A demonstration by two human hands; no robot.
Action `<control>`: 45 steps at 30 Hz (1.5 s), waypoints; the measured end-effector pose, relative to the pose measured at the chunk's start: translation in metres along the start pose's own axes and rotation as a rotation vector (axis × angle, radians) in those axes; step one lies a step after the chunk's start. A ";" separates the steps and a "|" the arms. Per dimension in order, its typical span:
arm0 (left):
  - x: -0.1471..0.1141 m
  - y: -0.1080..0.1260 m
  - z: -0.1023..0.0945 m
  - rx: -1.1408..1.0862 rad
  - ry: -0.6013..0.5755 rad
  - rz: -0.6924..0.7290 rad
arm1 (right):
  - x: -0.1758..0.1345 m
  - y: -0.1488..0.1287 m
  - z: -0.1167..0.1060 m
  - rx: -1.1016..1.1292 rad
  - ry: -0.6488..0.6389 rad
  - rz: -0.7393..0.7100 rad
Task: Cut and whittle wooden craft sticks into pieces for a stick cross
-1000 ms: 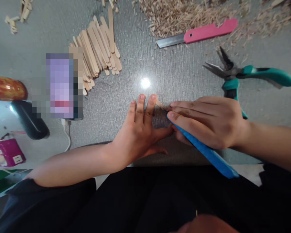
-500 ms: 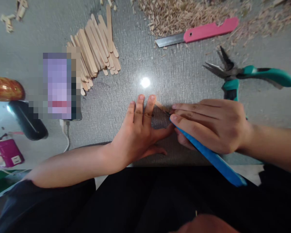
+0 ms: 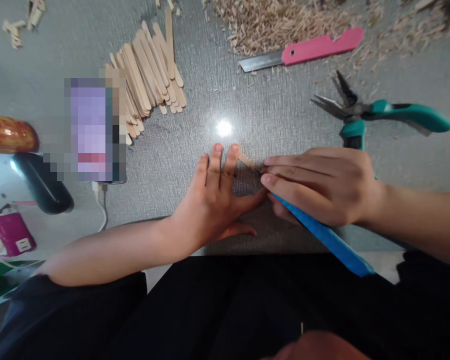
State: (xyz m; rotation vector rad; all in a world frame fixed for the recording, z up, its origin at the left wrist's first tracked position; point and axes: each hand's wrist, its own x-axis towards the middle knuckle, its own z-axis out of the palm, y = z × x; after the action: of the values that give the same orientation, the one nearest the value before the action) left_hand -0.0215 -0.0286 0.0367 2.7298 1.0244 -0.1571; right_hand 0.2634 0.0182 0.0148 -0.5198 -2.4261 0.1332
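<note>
My left hand (image 3: pixel 217 200) lies palm down on the grey table with its fingers spread. Its index fingertip touches the end of a small wooden stick (image 3: pixel 246 161), pressed against the tabletop. Closed in my right hand (image 3: pixel 318 185) is a slim blue-handled tool (image 3: pixel 322 235), slanting back toward my lap. The dark tip of this tool meets the stick beside my right thumb; the blade's shape is too small and covered to make out. My left thumb or index side reaches close to my right fingers, and the far end of the stick is hidden there.
Beyond my hands lie a pink-handled knife (image 3: pixel 322 46), a heap of wood shavings (image 3: pixel 270 22) and teal-handled pliers (image 3: pixel 360 111). A stack of craft sticks (image 3: pixel 146 75) sits left of centre, near a blurred phone (image 3: pixel 90 130), a dark rounded case (image 3: pixel 43 182) and a purple plug adapter (image 3: pixel 13 235).
Both hands stay nearly in place. My right hand and the blue-handled tool have shifted slightly left and up; the whole view has moved a little too.
</note>
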 end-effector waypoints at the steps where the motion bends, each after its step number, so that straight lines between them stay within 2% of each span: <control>1: 0.000 0.000 0.001 -0.001 0.007 0.002 | -0.001 0.000 0.001 -0.001 0.003 0.002; 11: 0.001 -0.002 0.004 -0.036 -0.009 -0.025 | -0.001 0.003 0.003 0.019 0.051 0.066; 17: 0.004 -0.001 0.001 -0.023 -0.042 -0.031 | 0.000 0.004 -0.005 0.081 0.140 -0.058; 20: 0.006 0.000 -0.001 -0.023 -0.074 -0.043 | 0.001 0.001 -0.003 0.085 0.180 -0.027; 26: 0.010 -0.003 -0.001 -0.038 -0.140 -0.058 | 0.007 -0.008 -0.002 0.150 0.052 0.342; 29: 0.010 -0.005 0.000 -0.052 -0.120 -0.035 | 0.005 -0.008 -0.003 0.120 0.024 0.362; 35: 0.005 -0.009 0.002 -0.137 -0.007 -0.012 | 0.002 -0.007 -0.001 0.102 -0.013 0.421; 41: 0.005 -0.026 -0.010 -0.363 -0.011 0.069 | -0.002 -0.003 0.003 0.179 0.070 0.318; 45: 0.011 -0.035 -0.013 -0.463 0.078 0.003 | -0.009 0.003 0.004 0.254 -0.084 0.377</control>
State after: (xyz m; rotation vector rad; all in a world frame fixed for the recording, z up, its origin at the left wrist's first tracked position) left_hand -0.0361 0.0075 0.0417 2.3295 0.9371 0.1698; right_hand 0.2685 0.0173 0.0056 -0.8605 -2.3192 0.6249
